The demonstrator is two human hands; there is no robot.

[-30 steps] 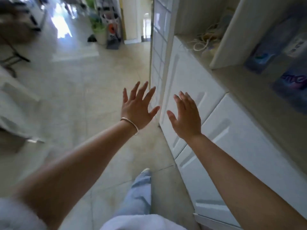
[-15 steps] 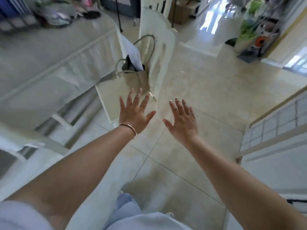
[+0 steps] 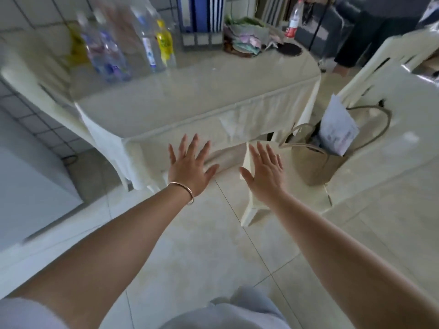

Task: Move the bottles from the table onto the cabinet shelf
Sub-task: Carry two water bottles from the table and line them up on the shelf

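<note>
Several plastic bottles stand at the far left of the cloth-covered table (image 3: 190,96): blurred clear bottles with blue labels (image 3: 107,55), a clear one with a white-blue label (image 3: 148,43) and a yellow one (image 3: 165,43). A red-labelled bottle (image 3: 293,19) stands at the table's far right. My left hand (image 3: 190,165), with a bangle on the wrist, and my right hand (image 3: 264,169) are stretched out in front of me, fingers spread, holding nothing, short of the table's near edge. The cabinet shelf is out of view.
A cream plastic chair (image 3: 392,129) stands to the right with a beige tote bag (image 3: 320,160) on its seat. A basket of cloths (image 3: 244,41) and a dark round lid (image 3: 289,48) lie on the table. A white cabinet (image 3: 28,186) is at the left.
The view has swung from the cabinet, across the floor, to the table with the bottles. Both hands stay stretched out and spread, empty throughout.
</note>
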